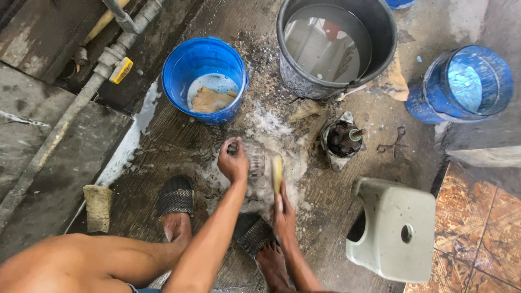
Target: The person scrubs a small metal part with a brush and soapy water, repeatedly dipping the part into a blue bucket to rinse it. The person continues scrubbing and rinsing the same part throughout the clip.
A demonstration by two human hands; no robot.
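Head view: the left hand has its fingers curled round a metal part on the wet, soapy floor. The right hand has its fingers wrapped on a yellow brush at the part's side. Advice: hold the part steady and scrub with short strokes (foam makes it slippery).

hemmed in around the soapy metal part: blue bucket beyond on the left, grey tub beyond on the right, greasy motor piece just right, pale stool nearer right. open wet floor to its left.
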